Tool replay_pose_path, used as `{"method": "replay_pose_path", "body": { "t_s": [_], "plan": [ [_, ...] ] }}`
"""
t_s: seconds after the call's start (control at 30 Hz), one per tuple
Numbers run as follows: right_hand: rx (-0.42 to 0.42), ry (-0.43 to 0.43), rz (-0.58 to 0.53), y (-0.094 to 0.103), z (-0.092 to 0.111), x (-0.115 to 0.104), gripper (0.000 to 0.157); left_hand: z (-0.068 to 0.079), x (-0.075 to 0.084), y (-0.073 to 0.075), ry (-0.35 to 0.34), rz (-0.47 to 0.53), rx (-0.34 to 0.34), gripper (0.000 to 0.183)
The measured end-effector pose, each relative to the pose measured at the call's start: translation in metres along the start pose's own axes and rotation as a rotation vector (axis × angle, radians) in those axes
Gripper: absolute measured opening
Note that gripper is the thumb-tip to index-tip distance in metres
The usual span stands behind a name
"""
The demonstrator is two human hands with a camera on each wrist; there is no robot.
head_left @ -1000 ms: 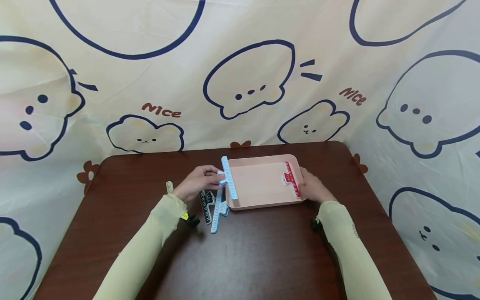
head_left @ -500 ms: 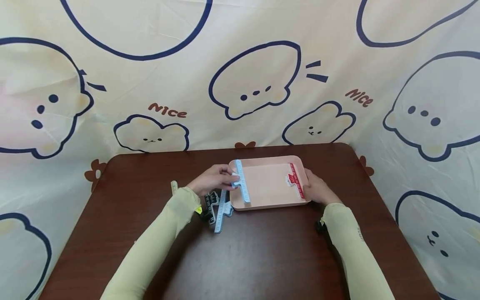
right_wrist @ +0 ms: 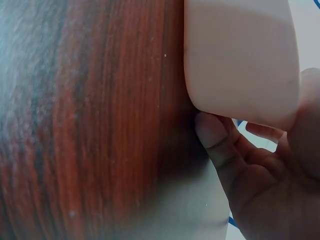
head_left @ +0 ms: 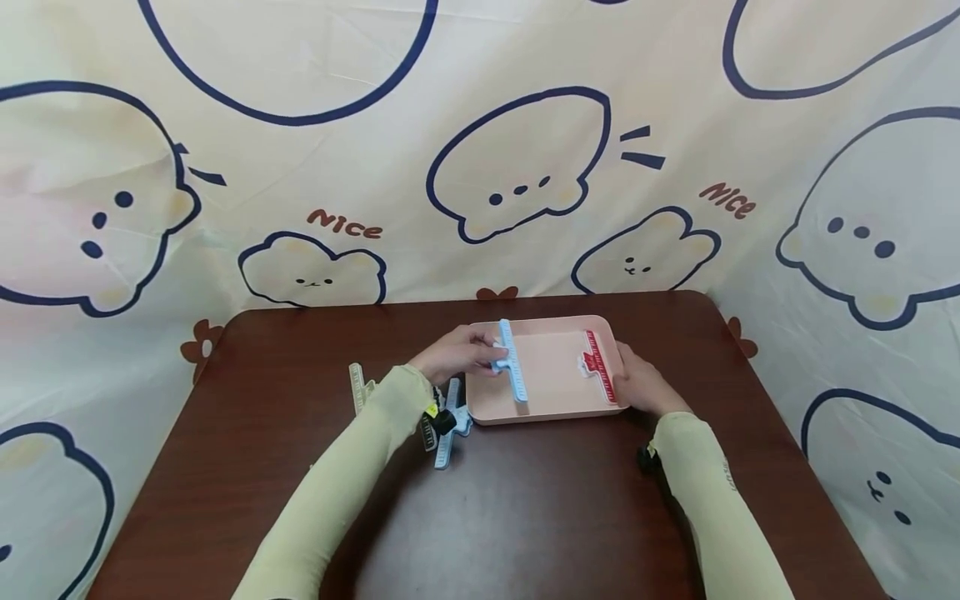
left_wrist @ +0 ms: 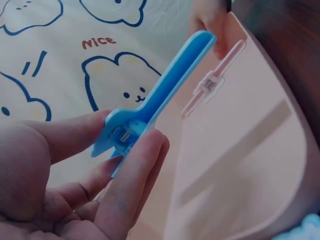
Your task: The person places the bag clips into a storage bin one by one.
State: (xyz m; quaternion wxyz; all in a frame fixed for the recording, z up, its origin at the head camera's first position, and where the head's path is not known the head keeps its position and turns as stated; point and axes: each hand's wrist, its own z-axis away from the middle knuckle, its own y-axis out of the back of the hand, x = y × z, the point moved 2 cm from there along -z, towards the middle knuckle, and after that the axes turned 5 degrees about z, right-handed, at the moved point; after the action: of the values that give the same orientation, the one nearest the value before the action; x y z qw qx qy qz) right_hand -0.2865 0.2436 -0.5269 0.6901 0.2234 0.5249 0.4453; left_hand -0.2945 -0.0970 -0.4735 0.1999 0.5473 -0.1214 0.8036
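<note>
My left hand (head_left: 463, 354) pinches a light blue ruler-edged clip (head_left: 512, 367) above the left part of a pink tray (head_left: 555, 362). The left wrist view shows thumb and fingers on the handles of this blue clip (left_wrist: 172, 77), its spring visible between them. A red ruler clip (head_left: 599, 367) lies inside the tray by its right end. My right hand (head_left: 645, 382) holds that end of the tray. In the right wrist view the thumb (right_wrist: 211, 131) presses at the tray's lower corner, with the other fingers partly hidden behind it.
Left of the tray on the dark wooden table (head_left: 495, 508) lie a second blue clip (head_left: 444, 450), a black clip (head_left: 429, 435) partly hidden by the wrist, and a cream clip (head_left: 357, 385). A cartoon-printed cloth (head_left: 420, 275) hangs behind the table and at its sides.
My left hand has carried the blue clip rightward, from the tray's left rim to over its inside. The right hand keeps its place on the tray, and the head view has shifted slightly.
</note>
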Motion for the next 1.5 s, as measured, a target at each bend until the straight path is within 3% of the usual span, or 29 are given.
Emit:
{"method": "replay_pose_path", "body": {
  "t_s": [0.5, 0.77, 1.23, 1.5],
  "plan": [
    [0.013, 0.024, -0.022, 0.000, -0.002, 0.000, 0.076, -0.022, 0.005, -0.016, -0.010, -0.010, 0.005, 0.023],
    [0.013, 0.050, -0.028, -0.002, -0.003, -0.001, 0.073, -0.032, 0.003, -0.025, 0.018, -0.043, 0.010, 0.019],
    [0.007, 0.043, -0.052, -0.002, -0.002, 0.002, 0.074, -0.044, 0.014, -0.038, 0.053, -0.121, 0.004, 0.025],
    [-0.004, 0.039, -0.061, -0.001, 0.001, 0.002, 0.075, -0.048, 0.009, -0.047, 0.068, -0.116, 0.000, 0.026]
  ]
}}
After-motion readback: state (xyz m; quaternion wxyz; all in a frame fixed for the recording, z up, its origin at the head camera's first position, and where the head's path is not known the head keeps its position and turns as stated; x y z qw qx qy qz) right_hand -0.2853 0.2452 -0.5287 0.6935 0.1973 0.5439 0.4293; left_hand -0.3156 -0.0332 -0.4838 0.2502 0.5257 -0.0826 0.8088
